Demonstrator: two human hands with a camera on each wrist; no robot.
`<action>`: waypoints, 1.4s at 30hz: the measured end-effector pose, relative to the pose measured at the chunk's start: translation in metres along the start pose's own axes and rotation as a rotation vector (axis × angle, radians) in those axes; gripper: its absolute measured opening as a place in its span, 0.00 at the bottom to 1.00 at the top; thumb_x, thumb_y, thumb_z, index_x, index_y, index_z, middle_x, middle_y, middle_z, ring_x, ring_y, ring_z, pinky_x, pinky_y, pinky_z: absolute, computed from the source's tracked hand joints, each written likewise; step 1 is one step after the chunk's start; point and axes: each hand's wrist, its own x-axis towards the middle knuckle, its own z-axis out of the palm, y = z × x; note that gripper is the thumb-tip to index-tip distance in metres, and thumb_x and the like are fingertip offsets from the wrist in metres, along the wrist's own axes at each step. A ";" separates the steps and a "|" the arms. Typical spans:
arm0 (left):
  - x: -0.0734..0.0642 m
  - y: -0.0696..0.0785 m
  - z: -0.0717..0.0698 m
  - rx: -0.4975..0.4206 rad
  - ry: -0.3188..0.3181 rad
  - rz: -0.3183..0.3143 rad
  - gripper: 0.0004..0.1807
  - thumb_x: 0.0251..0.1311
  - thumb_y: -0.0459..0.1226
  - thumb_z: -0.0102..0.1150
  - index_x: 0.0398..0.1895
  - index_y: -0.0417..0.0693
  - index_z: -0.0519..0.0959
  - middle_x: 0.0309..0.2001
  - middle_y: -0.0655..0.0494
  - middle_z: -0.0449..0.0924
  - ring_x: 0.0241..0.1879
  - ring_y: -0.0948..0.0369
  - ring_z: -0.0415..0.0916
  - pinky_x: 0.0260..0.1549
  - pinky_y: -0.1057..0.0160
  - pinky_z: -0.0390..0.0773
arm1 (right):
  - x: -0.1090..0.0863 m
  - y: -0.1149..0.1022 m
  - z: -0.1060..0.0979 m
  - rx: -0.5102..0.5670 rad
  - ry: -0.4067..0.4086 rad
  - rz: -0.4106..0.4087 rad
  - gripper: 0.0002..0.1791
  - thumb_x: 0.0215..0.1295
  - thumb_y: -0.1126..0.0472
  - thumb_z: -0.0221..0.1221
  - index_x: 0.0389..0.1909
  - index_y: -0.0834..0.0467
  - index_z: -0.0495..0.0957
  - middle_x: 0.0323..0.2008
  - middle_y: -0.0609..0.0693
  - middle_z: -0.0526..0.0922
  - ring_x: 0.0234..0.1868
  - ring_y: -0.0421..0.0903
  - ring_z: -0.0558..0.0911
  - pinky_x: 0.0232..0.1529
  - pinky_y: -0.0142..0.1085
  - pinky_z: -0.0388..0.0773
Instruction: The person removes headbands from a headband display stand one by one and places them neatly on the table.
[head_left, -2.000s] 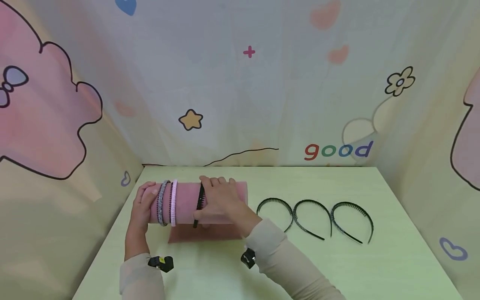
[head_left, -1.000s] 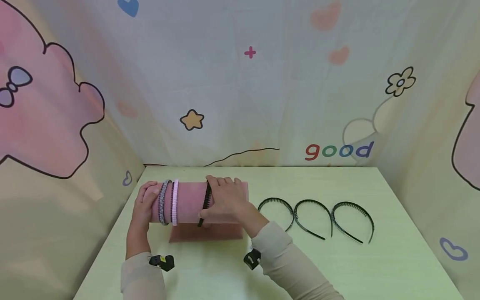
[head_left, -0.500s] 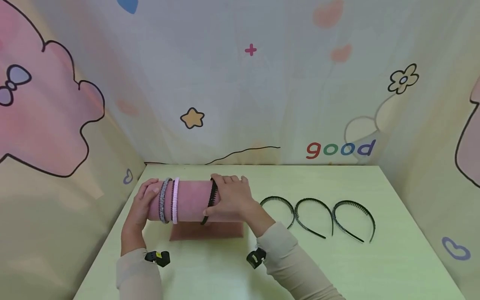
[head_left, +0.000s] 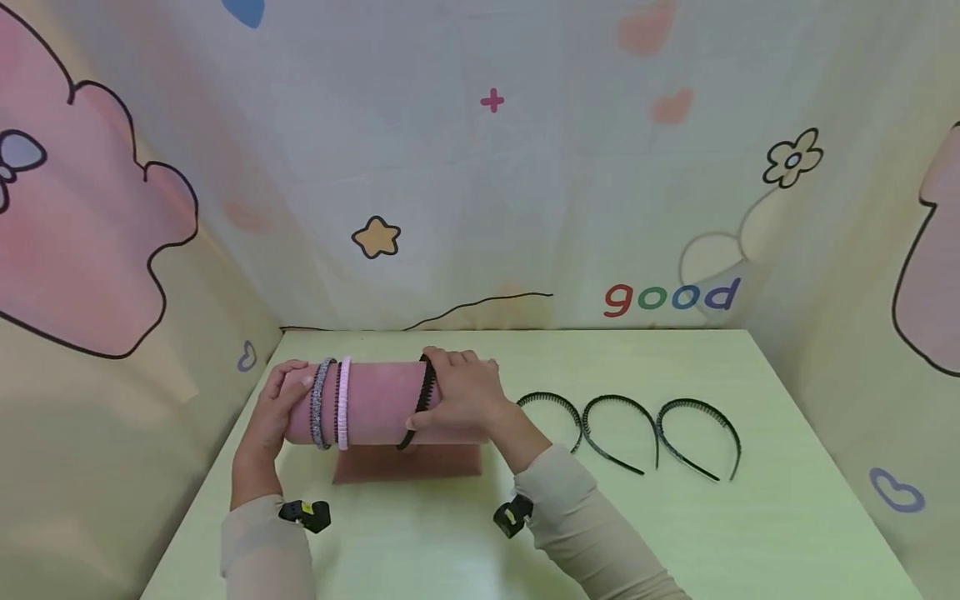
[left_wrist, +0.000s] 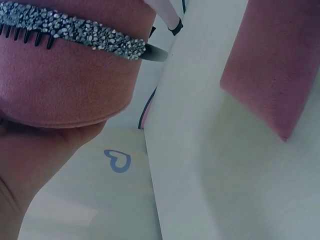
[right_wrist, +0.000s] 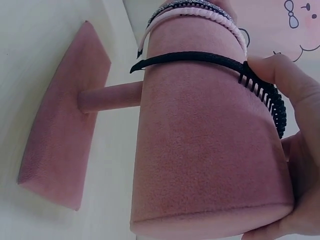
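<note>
A pink velvet roll (head_left: pixel 381 404) lies sideways on a post above its pink base (head_left: pixel 405 467). My left hand (head_left: pixel 264 421) grips the roll's left end, beside a grey beaded headband (left_wrist: pixel 85 34) and a light pink headband (head_left: pixel 343 408). Farther right, a black toothed headband (head_left: pixel 424 396) straddles the roll at a slight tilt. My right hand (head_left: pixel 467 396) holds this black headband, its fingers over the top and its thumb near the lower end. In the right wrist view, a fingertip meets the headband's edge, while part of the hand is hidden behind the roll.
On the pale table (head_left: pixel 660 542), a row of black headbands runs right of the stand: the left one (head_left: pixel 551 397), the middle one (head_left: pixel 618 400) and the right one (head_left: pixel 701 406). Printed curtains (head_left: pixel 450 167) enclose the table behind and at both sides.
My right hand and the black headband have moved right along the roll over these two seconds. My left hand keeps its grip on the left end.
</note>
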 end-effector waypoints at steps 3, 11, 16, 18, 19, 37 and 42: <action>-0.001 0.004 0.002 0.011 0.012 -0.017 0.14 0.59 0.43 0.46 0.48 0.56 0.63 0.47 0.57 0.61 0.40 0.59 0.62 0.34 0.63 0.64 | 0.000 0.000 0.001 -0.001 0.005 -0.007 0.52 0.32 0.26 0.53 0.60 0.48 0.52 0.52 0.47 0.67 0.51 0.46 0.63 0.40 0.47 0.60; -0.008 0.020 0.011 0.036 -0.097 -0.064 0.26 0.60 0.44 0.36 0.63 0.64 0.51 0.60 0.51 0.48 0.51 0.54 0.51 0.44 0.54 0.54 | -0.001 0.001 0.000 -0.028 0.008 -0.016 0.52 0.33 0.26 0.52 0.61 0.48 0.51 0.53 0.47 0.67 0.51 0.46 0.63 0.40 0.47 0.61; -0.007 0.016 0.011 0.016 -0.134 -0.085 0.26 0.59 0.45 0.34 0.63 0.63 0.49 0.59 0.50 0.47 0.51 0.53 0.50 0.44 0.54 0.54 | -0.003 0.002 0.001 -0.034 0.014 -0.018 0.52 0.33 0.26 0.52 0.60 0.48 0.52 0.52 0.47 0.67 0.50 0.46 0.63 0.39 0.46 0.61; -0.004 0.010 0.011 0.010 -0.114 -0.086 0.24 0.59 0.45 0.34 0.60 0.60 0.52 0.56 0.52 0.51 0.48 0.54 0.53 0.41 0.56 0.57 | -0.003 0.003 0.002 -0.037 0.019 -0.019 0.51 0.34 0.26 0.52 0.60 0.48 0.52 0.52 0.47 0.67 0.50 0.46 0.63 0.39 0.46 0.61; -0.002 0.007 0.010 0.010 -0.104 -0.085 0.23 0.59 0.46 0.35 0.59 0.59 0.53 0.55 0.53 0.52 0.47 0.55 0.54 0.40 0.57 0.59 | -0.004 0.004 0.003 -0.036 0.024 -0.020 0.51 0.34 0.27 0.52 0.60 0.48 0.52 0.52 0.47 0.67 0.51 0.46 0.63 0.39 0.46 0.61; -0.003 -0.004 0.007 -0.045 0.011 -0.069 0.21 0.59 0.45 0.39 0.56 0.57 0.57 0.50 0.56 0.57 0.42 0.57 0.58 0.35 0.59 0.63 | -0.011 0.011 0.002 0.148 0.073 -0.062 0.52 0.34 0.34 0.60 0.60 0.55 0.53 0.55 0.52 0.61 0.57 0.53 0.55 0.52 0.48 0.56; -0.006 0.002 0.009 -0.050 0.008 -0.055 0.20 0.59 0.43 0.38 0.56 0.56 0.57 0.49 0.57 0.57 0.42 0.58 0.58 0.36 0.60 0.62 | -0.013 0.018 0.002 0.229 0.085 -0.065 0.51 0.34 0.37 0.62 0.60 0.56 0.54 0.58 0.53 0.57 0.59 0.54 0.52 0.53 0.42 0.56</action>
